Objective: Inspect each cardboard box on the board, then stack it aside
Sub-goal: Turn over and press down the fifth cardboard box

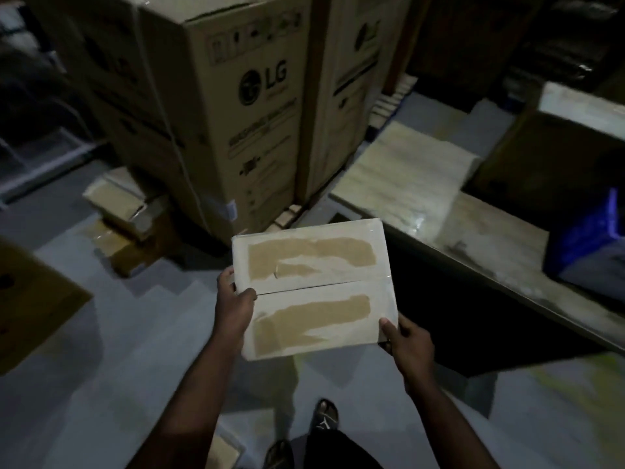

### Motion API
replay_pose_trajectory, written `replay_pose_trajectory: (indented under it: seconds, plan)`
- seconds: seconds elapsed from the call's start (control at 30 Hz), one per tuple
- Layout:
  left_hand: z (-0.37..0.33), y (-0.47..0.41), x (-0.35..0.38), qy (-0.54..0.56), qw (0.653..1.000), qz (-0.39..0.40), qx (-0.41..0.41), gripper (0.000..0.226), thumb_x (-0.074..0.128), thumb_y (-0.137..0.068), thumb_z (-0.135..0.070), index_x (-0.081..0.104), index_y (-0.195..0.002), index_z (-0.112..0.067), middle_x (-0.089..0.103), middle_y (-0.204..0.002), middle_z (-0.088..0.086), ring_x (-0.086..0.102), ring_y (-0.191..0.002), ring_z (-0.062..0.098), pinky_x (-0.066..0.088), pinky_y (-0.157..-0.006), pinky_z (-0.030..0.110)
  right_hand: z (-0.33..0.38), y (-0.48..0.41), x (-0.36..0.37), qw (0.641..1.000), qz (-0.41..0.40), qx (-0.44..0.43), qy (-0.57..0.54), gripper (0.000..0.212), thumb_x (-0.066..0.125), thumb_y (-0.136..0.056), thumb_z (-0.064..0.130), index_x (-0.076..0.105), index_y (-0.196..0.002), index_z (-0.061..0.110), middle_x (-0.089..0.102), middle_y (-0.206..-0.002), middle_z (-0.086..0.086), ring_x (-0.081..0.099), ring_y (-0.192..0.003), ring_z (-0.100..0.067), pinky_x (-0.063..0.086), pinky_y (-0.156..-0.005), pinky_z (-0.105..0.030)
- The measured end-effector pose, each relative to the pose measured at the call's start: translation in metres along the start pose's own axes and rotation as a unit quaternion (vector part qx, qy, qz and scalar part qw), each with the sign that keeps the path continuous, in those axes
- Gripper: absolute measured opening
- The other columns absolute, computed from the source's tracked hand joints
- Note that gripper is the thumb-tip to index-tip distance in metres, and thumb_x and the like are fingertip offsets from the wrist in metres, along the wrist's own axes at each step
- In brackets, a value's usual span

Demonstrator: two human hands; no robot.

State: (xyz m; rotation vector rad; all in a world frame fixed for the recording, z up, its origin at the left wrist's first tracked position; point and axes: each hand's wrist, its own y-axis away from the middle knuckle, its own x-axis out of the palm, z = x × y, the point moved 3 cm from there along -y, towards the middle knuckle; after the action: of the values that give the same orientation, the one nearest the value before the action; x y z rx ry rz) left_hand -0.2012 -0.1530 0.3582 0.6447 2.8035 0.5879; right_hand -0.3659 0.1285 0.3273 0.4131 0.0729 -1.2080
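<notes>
Head cam | taped cardboard box mid-frame, held clear of the board at right | left hand grips its left edge, right hand its lower-right corner | guessing mid-inspection, stacking not done yet

I record a dim, grainy head view, its brightest patch the pale top of the held box, faint glare on the board, motion blur at right, deep shadow and bowed lines toward the corners.
</notes>
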Motion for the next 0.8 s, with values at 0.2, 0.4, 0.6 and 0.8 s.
replay_pose_trajectory:
  seconds: [0.2, 0.4, 0.6, 0.8]
  plan:
    - [-0.052, -0.014, 0.100, -0.014, 0.993, 0.104, 0.050, 0.070, 0.049, -0.087, 0.007, 0.039, -0.145, -0.032, 0.057, -0.131, 0.001, 0.058, -0.113, 0.024, 0.053, -0.094, 0.044, 0.003, -0.029, -0.062, 0.993, -0.116, 0.012, -0.025, 0.032, 0.071, -0.093, 0.021, 0.072, -0.125, 0.016, 0.077, -0.104, -0.001, 0.067, -0.083, -0.013, 0.055, -0.070, -0.033]
    - [-0.092, -0.026, 0.211, -0.083, 0.977, 0.170, 0.094, 0.069, 0.053, -0.088, 0.000, 0.040, -0.144, -0.036, 0.056, -0.135, 0.002, 0.056, -0.118, 0.026, 0.050, -0.099, 0.054, 0.000, -0.077, -0.119, 0.976, -0.202, 0.052, -0.065, 0.029, 0.070, -0.094, 0.021, 0.072, -0.122, 0.018, 0.075, -0.101, 0.000, 0.071, -0.091, -0.020, 0.061, -0.081, -0.047]
    - [-0.126, -0.048, 0.303, -0.112, 0.966, 0.207, 0.107, 0.067, 0.057, -0.087, -0.008, 0.040, -0.149, -0.028, 0.058, -0.130, 0.005, 0.060, -0.110, 0.026, 0.054, -0.095, 0.046, 0.005, -0.129, -0.158, 0.969, -0.231, 0.074, -0.042, 0.026, 0.069, -0.094, 0.026, 0.074, -0.118, 0.018, 0.076, -0.097, -0.002, 0.071, -0.084, -0.023, 0.061, -0.078, -0.042]
    - [-0.150, -0.081, 0.368, -0.158, 0.962, 0.206, 0.082, 0.044, 0.056, -0.073, -0.029, 0.065, -0.114, -0.013, 0.070, -0.106, 0.005, 0.067, -0.093, 0.025, 0.056, -0.082, 0.039, 0.022, -0.179, -0.171, 0.965, -0.250, 0.079, 0.013, 0.031, 0.065, -0.096, 0.031, 0.072, -0.123, 0.018, 0.076, -0.104, -0.002, 0.071, -0.092, -0.022, 0.059, -0.087, -0.045]
